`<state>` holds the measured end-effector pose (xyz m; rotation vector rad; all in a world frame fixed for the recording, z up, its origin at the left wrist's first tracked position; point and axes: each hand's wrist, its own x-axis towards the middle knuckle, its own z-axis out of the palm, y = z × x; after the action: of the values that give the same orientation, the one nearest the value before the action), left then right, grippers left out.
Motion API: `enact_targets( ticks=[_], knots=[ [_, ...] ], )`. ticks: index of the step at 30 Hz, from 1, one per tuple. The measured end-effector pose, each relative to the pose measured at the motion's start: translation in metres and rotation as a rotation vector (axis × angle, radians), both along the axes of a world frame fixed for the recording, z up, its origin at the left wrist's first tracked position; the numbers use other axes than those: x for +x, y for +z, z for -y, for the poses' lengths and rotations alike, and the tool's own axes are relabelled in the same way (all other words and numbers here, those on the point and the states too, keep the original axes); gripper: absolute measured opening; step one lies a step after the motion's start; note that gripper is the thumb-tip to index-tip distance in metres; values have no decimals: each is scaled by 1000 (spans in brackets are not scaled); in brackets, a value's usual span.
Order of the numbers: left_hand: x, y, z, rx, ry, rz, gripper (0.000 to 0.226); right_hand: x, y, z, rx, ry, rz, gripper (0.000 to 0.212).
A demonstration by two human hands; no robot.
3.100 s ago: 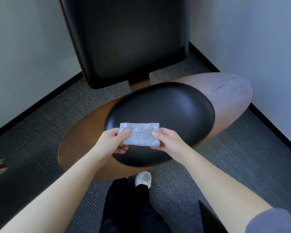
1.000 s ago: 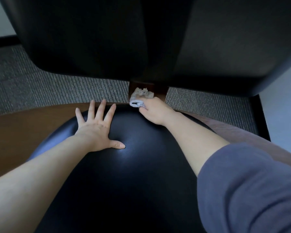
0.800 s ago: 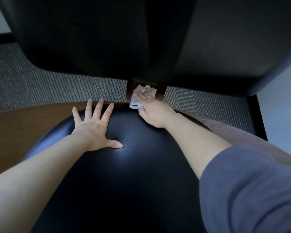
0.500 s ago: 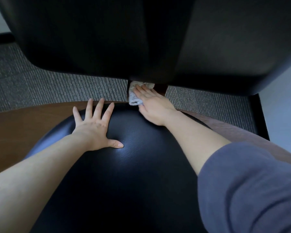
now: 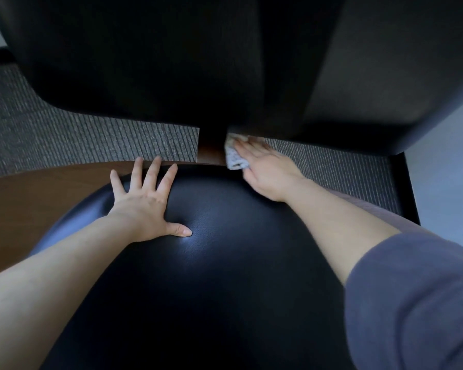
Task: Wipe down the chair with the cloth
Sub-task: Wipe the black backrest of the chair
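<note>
The chair fills the view: a black padded seat [image 5: 225,276], a black backrest [image 5: 171,62] above it, and a brown wooden post [image 5: 211,153] joining them. My left hand [image 5: 145,201] lies flat with spread fingers on the seat's far left part. My right hand [image 5: 265,169] presses the small white speckled cloth [image 5: 233,157] with straight fingers against the right side of the post, just under the backrest. Part of the cloth is hidden under my fingers.
A brown wooden seat shell [image 5: 24,193] sticks out left of the cushion. Grey ribbed carpet [image 5: 91,140] lies behind the chair. A black skirting board [image 5: 404,188] and pale wall [image 5: 447,156] stand at the right.
My right hand has slid the cloth from the front of the post to its right side. My left hand has stayed flat on the seat.
</note>
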<state>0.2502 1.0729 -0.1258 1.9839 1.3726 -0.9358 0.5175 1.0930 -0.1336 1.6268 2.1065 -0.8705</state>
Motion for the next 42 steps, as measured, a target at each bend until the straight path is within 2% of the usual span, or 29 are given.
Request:
enact_targets(
  ticks=[5,13,17,21,29,32,37,40,42],
  knots=[
    [0,0,0,4,-2,-4,138,21,3,12,-33,-88,49,62],
    [0,0,0,-8,3,-19,139,-40,-11,-11,-34,-44,-108,61],
    [0,0,0,-4,7,-7,139,-1,-11,2,-67,-34,-53,62],
    [1,-2,0,3,4,-5,140,33,-10,21,-121,-124,31,60],
    [2,0,0,-15,2,-23,139,-60,-20,-8,-116,-80,-152,58],
    [1,-1,-1,-16,1,-22,139,-56,-21,-8,-119,-72,-172,59],
    [0,-2,0,-15,6,-11,139,-13,-16,7,-157,-105,-97,58],
    [1,-2,0,-9,9,-5,138,-24,-15,4,-169,-151,-82,58],
    [1,-1,0,-15,14,0,138,-47,-16,-5,-169,-137,-152,56]
  ],
)
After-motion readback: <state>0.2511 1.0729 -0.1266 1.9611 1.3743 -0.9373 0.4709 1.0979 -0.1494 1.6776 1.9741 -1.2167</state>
